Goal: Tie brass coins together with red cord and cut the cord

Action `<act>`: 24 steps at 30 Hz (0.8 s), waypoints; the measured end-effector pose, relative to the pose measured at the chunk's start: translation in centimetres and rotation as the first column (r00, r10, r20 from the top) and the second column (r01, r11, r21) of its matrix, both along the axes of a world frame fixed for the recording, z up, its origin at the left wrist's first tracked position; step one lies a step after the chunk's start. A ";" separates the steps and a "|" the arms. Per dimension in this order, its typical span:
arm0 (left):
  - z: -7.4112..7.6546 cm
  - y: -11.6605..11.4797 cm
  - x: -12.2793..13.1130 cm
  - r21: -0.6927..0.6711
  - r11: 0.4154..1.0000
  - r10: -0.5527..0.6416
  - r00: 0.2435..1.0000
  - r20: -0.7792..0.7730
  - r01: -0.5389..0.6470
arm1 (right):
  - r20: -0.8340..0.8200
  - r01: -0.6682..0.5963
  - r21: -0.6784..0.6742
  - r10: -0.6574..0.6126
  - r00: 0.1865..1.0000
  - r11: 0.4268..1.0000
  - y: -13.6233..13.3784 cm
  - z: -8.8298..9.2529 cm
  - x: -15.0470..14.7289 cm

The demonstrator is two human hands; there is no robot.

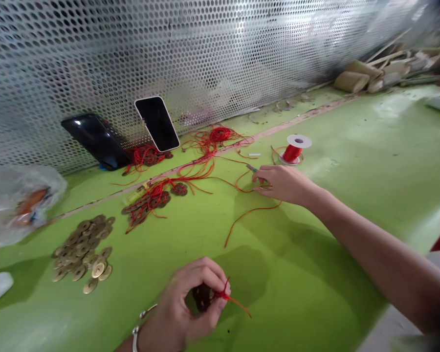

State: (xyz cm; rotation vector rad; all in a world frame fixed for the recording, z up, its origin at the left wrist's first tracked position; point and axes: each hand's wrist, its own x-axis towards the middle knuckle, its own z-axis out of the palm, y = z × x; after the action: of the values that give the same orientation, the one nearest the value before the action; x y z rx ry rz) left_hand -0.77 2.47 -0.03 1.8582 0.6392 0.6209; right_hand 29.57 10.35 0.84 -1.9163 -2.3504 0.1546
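Observation:
My left hand [190,298], in the lower middle, is closed around a cluster of old-looking coins [202,296]. Thumb and index finger pinch the red cord [225,295] knotted at the cluster's edge, and a short tail sticks out to the right. My right hand [278,182] reaches over the table right of centre, fingers curled at a small tool [252,168] whose grey-blue end pokes out. Its kind is mostly hidden by the fingers. A loose red cord [242,215] lies under and beside this hand. Just behind stands a spool of red cord [292,152] with white flanges.
Loose brass coins [82,247] lie in a pile at left. Coin clusters with red cords [146,205] lie behind them, near a red cord tangle [220,134]. Two phones [95,139] lean against the perforated metal panel [205,58]. A plastic bag [22,205] sits far left.

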 end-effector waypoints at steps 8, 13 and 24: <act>0.3 0.1 0.2 0.023 0.999 0.034 0.999 0.009 -0.034 | 0.123 -0.029 -0.110 0.042 0.992 0.994 -0.8 0.3 -2.2; 0.2 0.1 0.1 0.033 0.999 0.018 1.000 0.006 -0.018 | 0.144 -0.069 -0.155 0.091 0.985 0.985 -1.4 0.5 -3.0; 0.2 0.1 0.1 0.065 0.998 0.022 1.000 -0.004 -0.022 | -0.570 -0.639 -0.259 0.420 0.706 0.724 -3.9 1.1 -6.1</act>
State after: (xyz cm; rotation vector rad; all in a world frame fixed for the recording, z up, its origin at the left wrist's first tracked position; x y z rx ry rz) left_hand -0.64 2.60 0.21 1.9156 0.6498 0.6591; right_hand 23.49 6.45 1.96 -1.0044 -2.5572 1.1634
